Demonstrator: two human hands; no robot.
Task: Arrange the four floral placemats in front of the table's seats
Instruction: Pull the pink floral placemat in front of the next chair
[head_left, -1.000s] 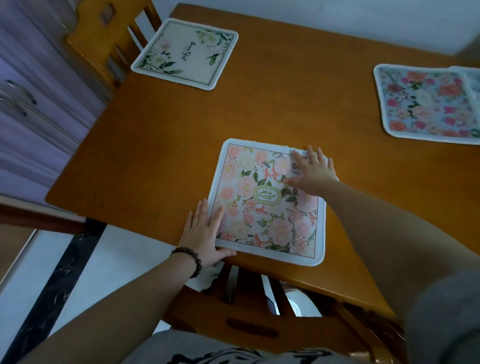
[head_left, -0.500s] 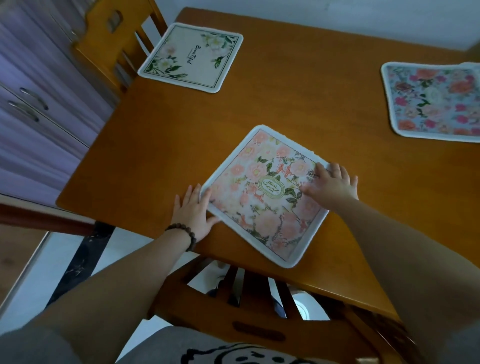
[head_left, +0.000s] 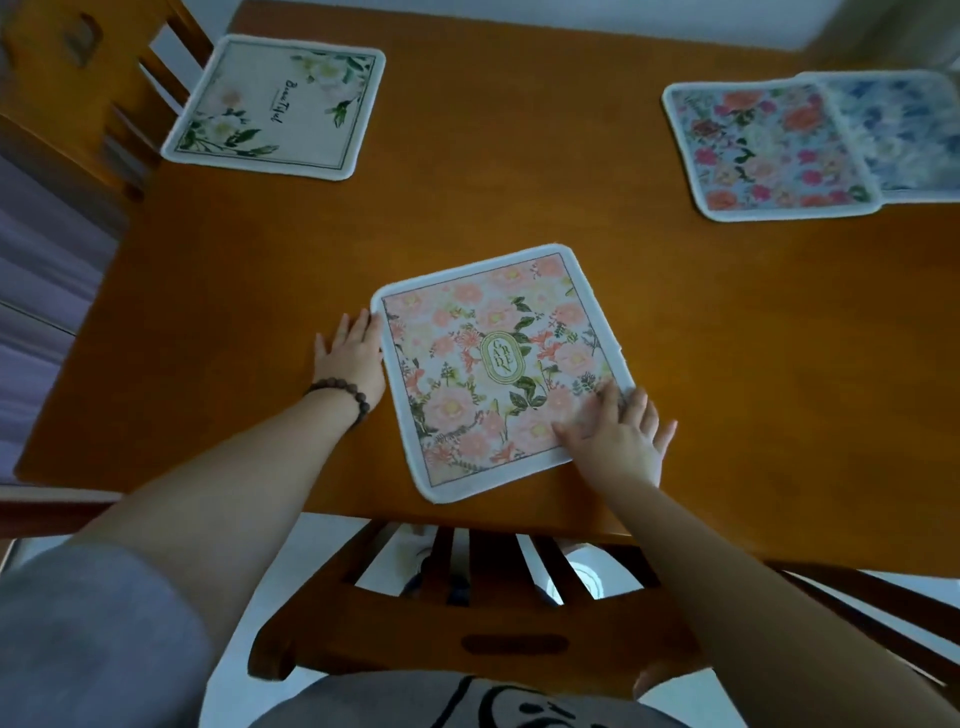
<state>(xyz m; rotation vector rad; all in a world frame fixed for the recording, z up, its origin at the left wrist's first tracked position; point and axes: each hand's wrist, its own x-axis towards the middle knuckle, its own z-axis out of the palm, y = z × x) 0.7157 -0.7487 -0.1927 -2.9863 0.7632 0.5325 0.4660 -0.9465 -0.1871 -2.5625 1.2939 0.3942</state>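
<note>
head cam | wide-angle, looks steeply down/fwd over table (head_left: 291, 270) near edge | close, arm's reach | single view

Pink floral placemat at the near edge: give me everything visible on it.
The pink floral placemat is a roughly square cloth-looking mat with rounded corners, a white border and a thin dark inner line. Peach-pink blooms and green leaves surround a gold oval emblem at its centre. It lies flat on the wooden table, turned askew to the near edge, above a chair back. The left hand touches its left edge; the right hand rests flat on its near right corner, fingers spread.
</note>
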